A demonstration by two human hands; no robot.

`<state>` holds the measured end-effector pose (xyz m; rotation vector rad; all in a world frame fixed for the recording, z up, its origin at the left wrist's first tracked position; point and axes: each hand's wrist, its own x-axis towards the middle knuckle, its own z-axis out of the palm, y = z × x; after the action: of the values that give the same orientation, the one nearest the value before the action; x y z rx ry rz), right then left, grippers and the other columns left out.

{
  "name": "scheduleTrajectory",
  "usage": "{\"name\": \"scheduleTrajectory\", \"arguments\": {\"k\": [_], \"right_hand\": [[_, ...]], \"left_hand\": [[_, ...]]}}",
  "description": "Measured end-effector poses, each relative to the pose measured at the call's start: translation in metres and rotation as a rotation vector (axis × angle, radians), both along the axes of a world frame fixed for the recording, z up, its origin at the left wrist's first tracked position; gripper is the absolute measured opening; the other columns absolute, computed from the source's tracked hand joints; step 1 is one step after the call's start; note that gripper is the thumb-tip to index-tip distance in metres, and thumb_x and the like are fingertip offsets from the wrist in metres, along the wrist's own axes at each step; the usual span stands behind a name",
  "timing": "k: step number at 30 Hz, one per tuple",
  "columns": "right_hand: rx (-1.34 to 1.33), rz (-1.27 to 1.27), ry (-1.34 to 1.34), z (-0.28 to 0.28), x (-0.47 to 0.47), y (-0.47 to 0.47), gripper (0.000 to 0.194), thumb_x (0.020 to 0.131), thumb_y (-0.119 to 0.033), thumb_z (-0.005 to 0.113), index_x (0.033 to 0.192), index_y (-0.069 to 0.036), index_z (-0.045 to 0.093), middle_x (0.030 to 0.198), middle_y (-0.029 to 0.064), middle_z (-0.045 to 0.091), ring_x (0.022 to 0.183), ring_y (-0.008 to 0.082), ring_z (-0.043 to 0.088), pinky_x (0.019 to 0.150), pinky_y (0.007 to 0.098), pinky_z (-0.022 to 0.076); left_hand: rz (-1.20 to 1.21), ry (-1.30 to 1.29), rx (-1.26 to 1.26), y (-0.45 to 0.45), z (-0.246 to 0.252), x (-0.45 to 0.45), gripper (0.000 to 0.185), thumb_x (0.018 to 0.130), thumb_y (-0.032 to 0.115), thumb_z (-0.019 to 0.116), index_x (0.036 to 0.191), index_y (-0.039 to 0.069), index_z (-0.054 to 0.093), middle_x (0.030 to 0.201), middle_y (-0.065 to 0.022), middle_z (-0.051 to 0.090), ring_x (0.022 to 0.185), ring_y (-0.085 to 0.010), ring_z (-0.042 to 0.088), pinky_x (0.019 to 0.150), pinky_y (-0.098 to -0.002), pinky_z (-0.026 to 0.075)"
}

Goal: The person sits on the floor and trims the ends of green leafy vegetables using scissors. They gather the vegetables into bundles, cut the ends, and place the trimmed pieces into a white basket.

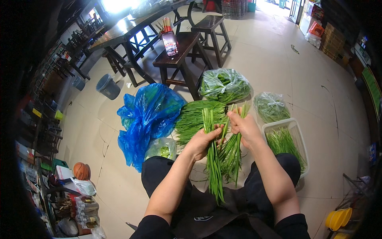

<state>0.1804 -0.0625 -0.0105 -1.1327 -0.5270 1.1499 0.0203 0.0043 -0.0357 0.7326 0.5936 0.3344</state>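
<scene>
My left hand (206, 142) grips a bunch of garlic chives (214, 167), pale stem ends up and green leaves hanging toward my lap. Beside it, my right hand (244, 125) is closed around a second chive bunch (234, 155) with its leaves trailing down between my knees. A large pile of chives (198, 118) lies on the floor just beyond my hands. At my right knee stands a white plastic basket (305, 149) holding more chives (283, 142). Some loose stems lie on the tiles below my hands.
A blue plastic bag (149, 110) and a small clear bag (164, 148) lie left. Tied clear bags of green vegetables (225, 85) and greens (271, 107) sit ahead. A phone (170, 44) leans on a wooden stool (179, 49). A grey bin (108, 86) and basketball (81, 171) stand left.
</scene>
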Motion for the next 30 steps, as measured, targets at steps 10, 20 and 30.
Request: {"name": "scheduleTrajectory", "arguments": {"k": [10,20,30], "right_hand": [[0.129,-0.095,-0.051,0.03,0.034,-0.015,0.018,0.087,-0.017,0.064,0.079,-0.009,0.05,0.058,-0.0059,0.039,0.047,0.0042,0.034,0.045,0.0223,0.0288],[0.065,0.086,-0.335,0.007,-0.005,-0.007,0.019,0.081,-0.016,0.071,0.078,-0.003,0.057,0.073,0.0015,0.059,0.067,0.0086,0.053,0.064,0.0244,0.043],[-0.01,0.065,-0.498,0.028,0.011,-0.014,0.015,0.081,-0.016,0.07,0.08,-0.005,0.06,0.069,-0.0032,0.053,0.059,0.0042,0.045,0.053,0.0212,0.0351]], "left_hand": [[0.227,0.207,0.181,0.023,-0.005,-0.018,0.021,0.088,0.009,0.06,0.107,0.002,0.056,0.1,-0.0088,0.064,0.087,-0.0155,0.063,0.07,-0.0279,0.052],[0.009,0.2,0.493,-0.004,0.038,0.0,0.02,0.079,0.016,0.073,0.094,0.004,0.065,0.085,0.0011,0.062,0.074,-0.0065,0.054,0.065,-0.0198,0.041],[0.08,0.293,0.587,0.007,0.018,-0.006,0.016,0.081,0.019,0.071,0.091,0.006,0.066,0.077,0.0037,0.063,0.056,-0.0019,0.043,0.049,-0.0189,0.03]]}}
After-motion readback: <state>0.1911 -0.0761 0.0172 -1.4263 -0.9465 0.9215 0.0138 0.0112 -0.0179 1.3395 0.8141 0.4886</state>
